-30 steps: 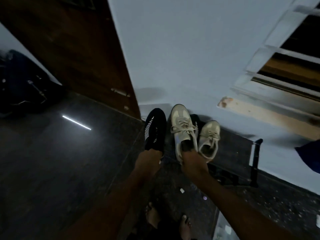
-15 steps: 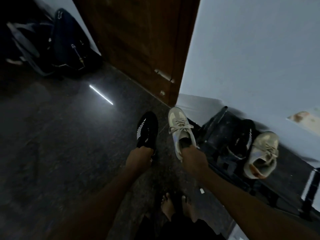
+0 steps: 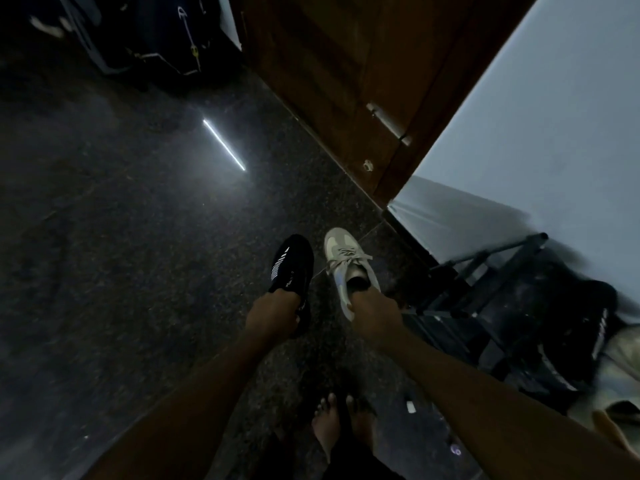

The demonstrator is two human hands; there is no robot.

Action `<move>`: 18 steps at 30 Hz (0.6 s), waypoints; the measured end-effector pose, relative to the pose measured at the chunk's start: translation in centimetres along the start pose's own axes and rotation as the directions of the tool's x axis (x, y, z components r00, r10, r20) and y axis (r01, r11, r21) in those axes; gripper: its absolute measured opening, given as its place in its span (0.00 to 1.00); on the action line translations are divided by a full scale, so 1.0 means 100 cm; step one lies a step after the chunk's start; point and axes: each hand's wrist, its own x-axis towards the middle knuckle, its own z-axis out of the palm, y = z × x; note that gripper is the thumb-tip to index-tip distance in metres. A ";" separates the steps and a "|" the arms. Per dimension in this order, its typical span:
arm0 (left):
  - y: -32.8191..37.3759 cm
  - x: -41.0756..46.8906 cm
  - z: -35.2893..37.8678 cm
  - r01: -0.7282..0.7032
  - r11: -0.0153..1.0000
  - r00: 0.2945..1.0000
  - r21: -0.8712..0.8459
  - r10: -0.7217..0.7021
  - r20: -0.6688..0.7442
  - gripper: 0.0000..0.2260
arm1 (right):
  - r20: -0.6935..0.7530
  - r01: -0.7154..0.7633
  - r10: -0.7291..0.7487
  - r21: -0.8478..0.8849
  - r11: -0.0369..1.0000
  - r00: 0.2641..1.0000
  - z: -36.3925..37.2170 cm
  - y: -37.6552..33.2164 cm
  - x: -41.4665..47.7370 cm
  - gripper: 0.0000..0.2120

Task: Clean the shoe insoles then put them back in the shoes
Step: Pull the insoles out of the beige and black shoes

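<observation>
Carrying shoes by heels: left hand (image 3: 273, 315) clamped on black shoe (image 3: 291, 268), right hand (image 3: 375, 315) on beige shoe (image 3: 349, 268), left of rack (image 3: 485, 289), likely for insole cleaning.

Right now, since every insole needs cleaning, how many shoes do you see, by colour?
Black: 2, the held black shoe in the left hand and the far black shoe, blurred, on the rack.
Beige: 2, the held beige shoe in the right hand and the far beige shoe, blurred, beside it.
Total: 4
</observation>
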 end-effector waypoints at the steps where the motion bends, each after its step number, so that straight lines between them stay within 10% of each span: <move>1: -0.006 0.012 0.011 0.012 1.000 1.000 -0.010 -0.012 0.007 0.12 | -0.003 0.012 -0.012 -0.028 1.000 1.000 0.011 0.001 0.013 0.19; 15: -0.071 0.173 0.147 0.111 0.993 0.992 -0.030 -0.110 0.058 0.16 | -0.038 0.201 -0.207 -0.120 0.972 0.978 0.152 0.028 0.194 0.08; 18: -0.082 0.204 0.168 0.113 0.993 0.993 -0.034 -0.112 0.027 0.16 | -0.158 0.262 -0.252 0.051 0.964 0.955 0.192 0.036 0.237 0.24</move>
